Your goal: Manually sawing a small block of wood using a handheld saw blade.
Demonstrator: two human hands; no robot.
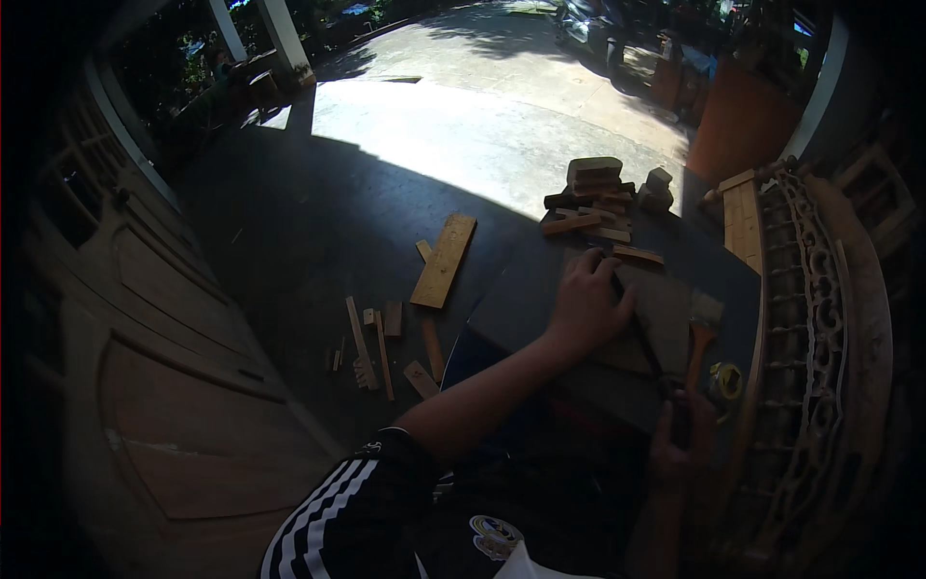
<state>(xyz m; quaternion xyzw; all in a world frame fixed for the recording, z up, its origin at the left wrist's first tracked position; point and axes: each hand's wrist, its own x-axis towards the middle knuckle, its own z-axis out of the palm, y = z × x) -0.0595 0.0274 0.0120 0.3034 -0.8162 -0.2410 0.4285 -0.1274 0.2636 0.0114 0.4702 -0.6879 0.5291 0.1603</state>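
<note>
A long, thin, dark tool point(644, 340) slants between my two hands over a flat brown board point(666, 314). My right hand point(683, 436) is closed around its near end, low and to the right. Farther away, my left hand point(588, 301) bends its fingers over the tool's far end; shade hides exactly how they grip. The tool's kind is too dark to make out. A brush with an orange handle point(698, 352) lies just right of the tool. Beside my right hand sits a small round yellow-and-dark item point(725, 380).
Stacked wood offcuts point(593, 207) stand beyond my left hand. On the floor to the left lie a plank point(446, 261) and several small wood strips point(359, 338). Carved wooden furniture point(820, 318) borders the right, a panelled wooden door point(193, 405) the left. A motorbike point(593, 29) stands outside.
</note>
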